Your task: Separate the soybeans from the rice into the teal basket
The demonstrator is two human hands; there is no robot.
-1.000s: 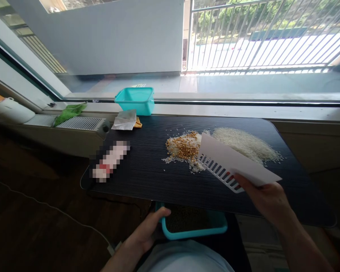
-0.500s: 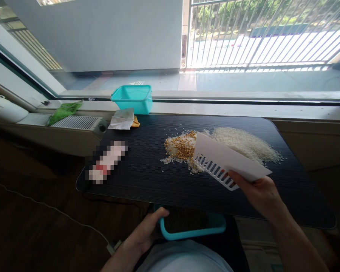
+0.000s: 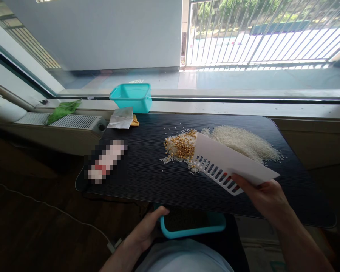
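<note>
My right hand (image 3: 268, 194) is closed on a white slotted plastic sheet (image 3: 232, 158), thumb on the near face. The sheet is tilted, and its far left end touches a pile of yellow peas or beans mixed with rice (image 3: 183, 145). Behind the sheet spreads a larger heap of white rice (image 3: 240, 139), partly hidden by it. My left hand (image 3: 151, 224) grips the left end of a turquoise tub (image 3: 192, 232) held at my lap, below the table's front edge. Dark contents show inside that tub, too dim to name.
A second turquoise tub (image 3: 133, 98) stands by the window at the back of the dark table (image 3: 136, 173). Beside it lie a crumpled grey packet (image 3: 121, 118) and something yellow. A blurred-out pink item (image 3: 106, 162) is at left. A green cloth (image 3: 64, 111) rests on the radiator (image 3: 79, 122).
My right hand has moved slightly right and toward me, drawing the white sheet a little away from the mixed pile. My left hand and the lap tub stay nearly still.
</note>
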